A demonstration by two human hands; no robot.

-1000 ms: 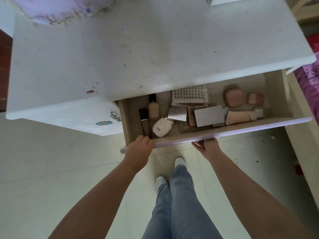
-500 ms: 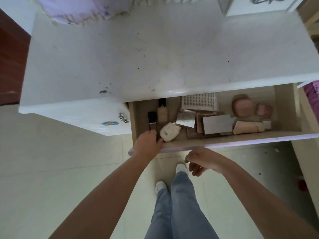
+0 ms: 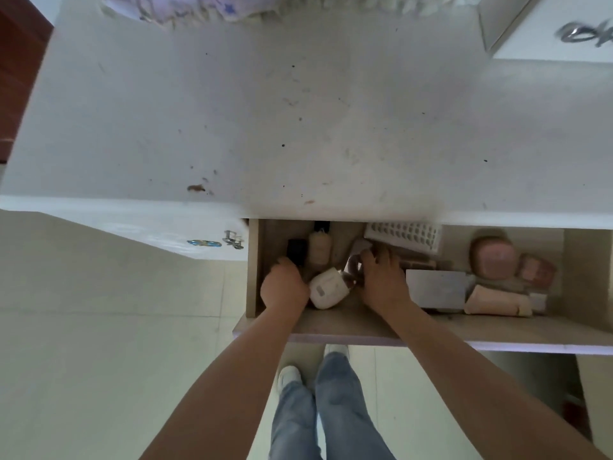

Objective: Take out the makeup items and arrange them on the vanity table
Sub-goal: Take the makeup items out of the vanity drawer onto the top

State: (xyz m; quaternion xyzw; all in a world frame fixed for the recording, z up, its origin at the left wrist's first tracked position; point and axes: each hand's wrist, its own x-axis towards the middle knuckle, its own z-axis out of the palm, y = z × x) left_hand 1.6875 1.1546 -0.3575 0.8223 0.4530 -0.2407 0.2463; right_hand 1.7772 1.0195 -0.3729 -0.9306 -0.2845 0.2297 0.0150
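While reaching, two hands (image 3: 285, 288) (image 3: 381, 280), one drawer (image 3: 348, 330)

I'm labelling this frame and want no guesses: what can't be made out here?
- Head view: left hand covers most of the black item; its grip is unclear.
- Right hand hides what its fingers touch.
- Drawer back lies under the tabletop.
- Pink compacts are motion-blurred.
- White box is cut off at the edge.

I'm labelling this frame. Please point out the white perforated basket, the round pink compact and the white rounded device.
white perforated basket (image 3: 406, 234): head view, its holed side.
round pink compact (image 3: 493, 257): head view, lid centre.
white rounded device (image 3: 326, 288): head view, its body, between the hands.
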